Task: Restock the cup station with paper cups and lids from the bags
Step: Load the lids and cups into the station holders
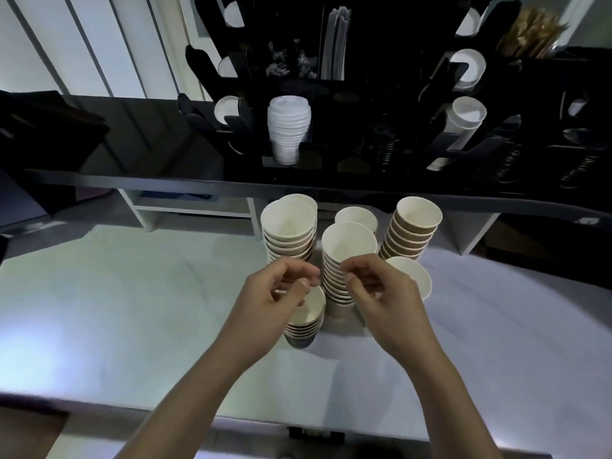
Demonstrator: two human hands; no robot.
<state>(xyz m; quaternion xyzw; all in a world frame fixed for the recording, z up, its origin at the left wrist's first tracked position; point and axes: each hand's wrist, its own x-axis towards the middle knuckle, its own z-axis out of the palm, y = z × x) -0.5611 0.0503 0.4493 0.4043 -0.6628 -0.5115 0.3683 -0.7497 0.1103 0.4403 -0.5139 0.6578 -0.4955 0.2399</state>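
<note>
From the head camera, both hands hover over a cluster of paper cup stacks standing on a white table [116, 293]. The left hand [278, 293] has its fingers loosely curled, thumb near the forefinger, above a short stack [306, 323] at the front – it seems to hold nothing, though the dim light makes that hard to be sure of. The right hand [377, 289] is curled in much the same way, its fingertips [347, 268] just beside the tall middle stack [344, 260]; whether they touch the cups I cannot tell. Behind stand a tall stack on the left [289, 230], a brown-sided leaning stack on the right [410, 230], and a lower one between them [356, 217]. Another cup rim [414, 276] shows past the right hand. Farther back, on a dark counter [132, 180], the black cup station [331, 127] holds a column of white lids [288, 130] and white cups [463, 124] in its slots.
</note>
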